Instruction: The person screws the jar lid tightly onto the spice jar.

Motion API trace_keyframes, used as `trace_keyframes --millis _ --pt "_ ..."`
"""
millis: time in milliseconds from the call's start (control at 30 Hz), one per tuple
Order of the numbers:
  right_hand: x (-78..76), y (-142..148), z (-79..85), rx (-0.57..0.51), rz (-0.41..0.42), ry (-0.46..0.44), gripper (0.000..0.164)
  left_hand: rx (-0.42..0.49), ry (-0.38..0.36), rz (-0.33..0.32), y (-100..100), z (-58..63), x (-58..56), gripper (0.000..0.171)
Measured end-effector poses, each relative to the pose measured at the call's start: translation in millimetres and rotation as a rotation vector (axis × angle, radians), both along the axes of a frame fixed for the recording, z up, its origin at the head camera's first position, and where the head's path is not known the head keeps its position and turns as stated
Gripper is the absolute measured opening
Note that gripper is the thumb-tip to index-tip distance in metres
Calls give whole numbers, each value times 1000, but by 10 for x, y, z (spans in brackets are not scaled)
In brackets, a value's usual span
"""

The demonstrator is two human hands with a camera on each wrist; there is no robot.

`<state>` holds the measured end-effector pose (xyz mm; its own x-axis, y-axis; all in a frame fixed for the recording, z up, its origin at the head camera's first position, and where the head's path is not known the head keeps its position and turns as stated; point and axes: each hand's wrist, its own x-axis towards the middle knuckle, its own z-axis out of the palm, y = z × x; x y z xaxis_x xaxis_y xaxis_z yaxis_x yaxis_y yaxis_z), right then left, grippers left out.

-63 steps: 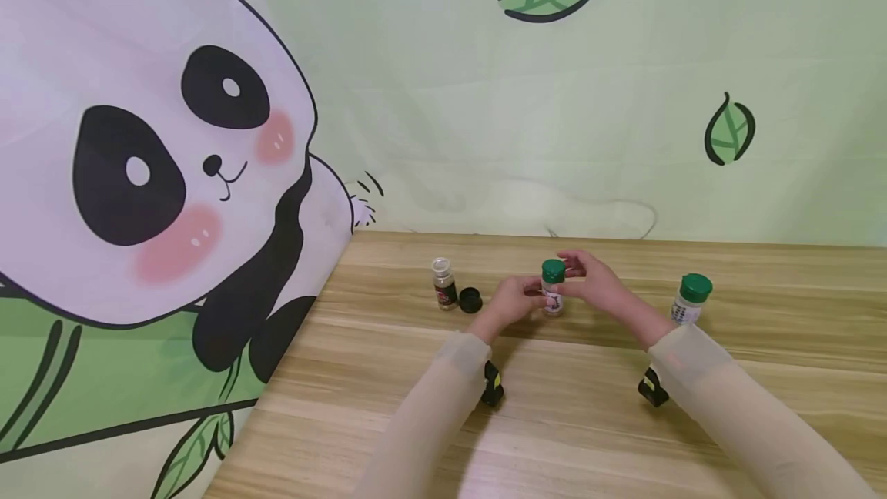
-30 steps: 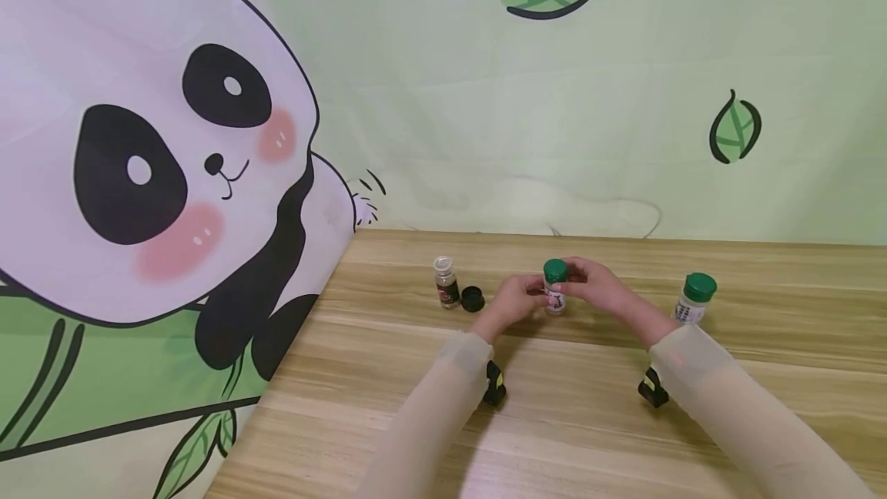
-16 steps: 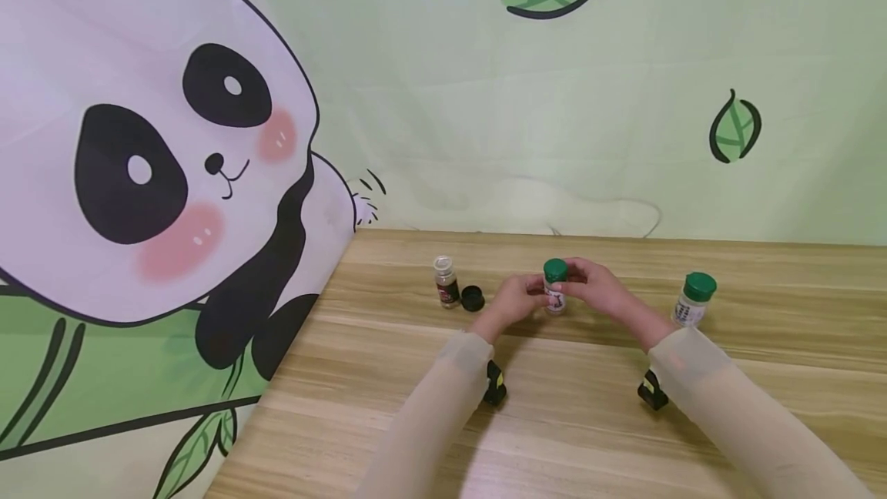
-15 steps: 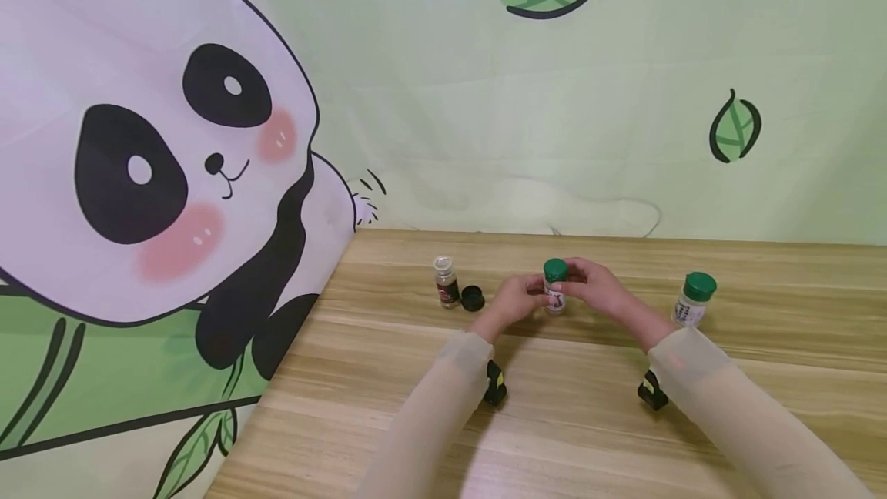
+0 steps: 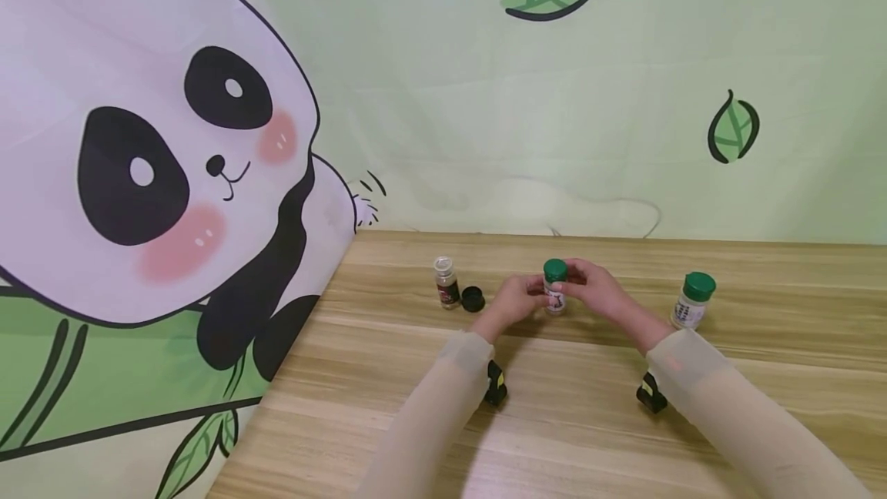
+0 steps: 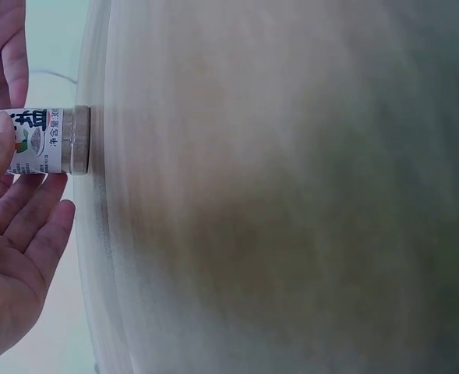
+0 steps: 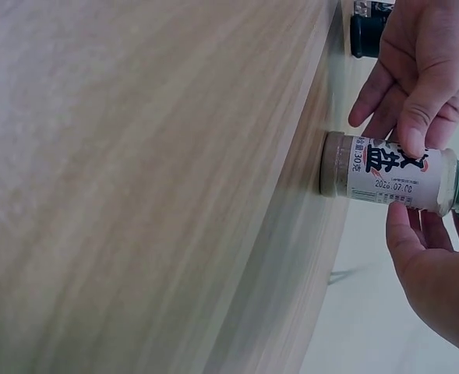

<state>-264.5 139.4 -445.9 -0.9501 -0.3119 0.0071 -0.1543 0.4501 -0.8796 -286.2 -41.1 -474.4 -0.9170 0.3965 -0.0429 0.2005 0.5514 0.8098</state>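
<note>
A small seasoning shaker with a white label stands upright on the table, between both hands. My left hand holds its body, the thumb pressed on the label in both wrist views. My right hand grips the shaker's green cap from the right. In the right wrist view, the right thumb lies on that cap at the frame's edge, and fingers of the right hand pass behind the bottle. The cap is on the bottle, with a clear neck showing below it.
Left of the hands stands a clear bottle with a dark label, a black cap beside it on the wooden table. A second green-capped shaker stands beyond the right sleeve. A panda-printed cloth hangs behind the table.
About two seconds ago the right fingers stood off behind the green cap; since then they have come in around it. Over the last second both hands look almost still.
</note>
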Motion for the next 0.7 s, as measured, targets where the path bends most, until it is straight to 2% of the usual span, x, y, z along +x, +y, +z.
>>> trace_keyframes --millis 367,700 --pt "39 -1 9 20 3 10 53 -5 0 3 3 -17 5 37" --pt "30 -17 -12 -25 -17 -25 53 -7 4 -2 3 13 14 36"
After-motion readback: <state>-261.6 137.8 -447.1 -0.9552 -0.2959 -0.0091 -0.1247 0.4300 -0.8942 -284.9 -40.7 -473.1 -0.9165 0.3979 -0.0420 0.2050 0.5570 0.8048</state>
